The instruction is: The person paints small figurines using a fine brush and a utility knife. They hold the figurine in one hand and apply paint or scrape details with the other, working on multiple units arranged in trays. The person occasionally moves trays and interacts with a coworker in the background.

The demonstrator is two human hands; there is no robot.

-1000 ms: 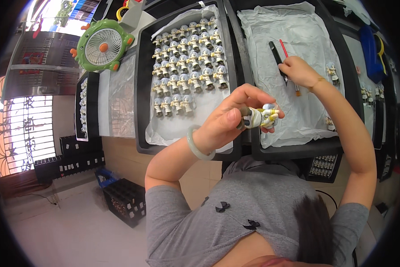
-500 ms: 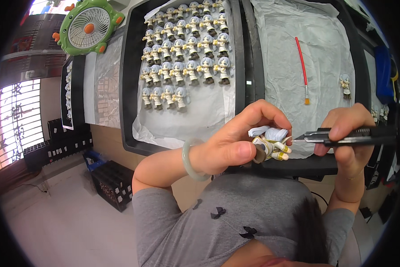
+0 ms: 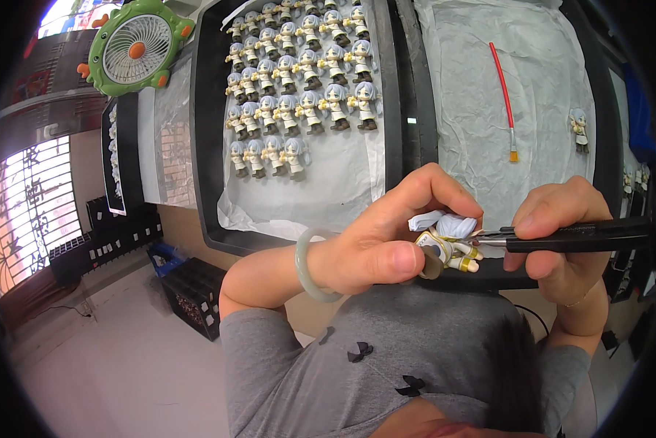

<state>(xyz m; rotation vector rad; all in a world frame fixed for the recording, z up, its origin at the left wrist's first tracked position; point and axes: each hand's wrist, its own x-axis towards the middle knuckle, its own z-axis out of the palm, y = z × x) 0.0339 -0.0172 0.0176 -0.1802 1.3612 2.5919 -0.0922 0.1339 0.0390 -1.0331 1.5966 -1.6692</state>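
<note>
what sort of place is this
Probably a figurine workshop: rows of matching figurines lie in a black tray, a red brush lies on white paper, and the right hand holds a black tool at another figurine.

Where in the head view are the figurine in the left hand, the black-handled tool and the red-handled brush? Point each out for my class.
Held figurine (image 3: 447,247): head view, on its white-and-yellow clothing.
Black-handled tool (image 3: 580,241): head view, on its handle.
Red-handled brush (image 3: 505,98): head view, on its handle.
</note>
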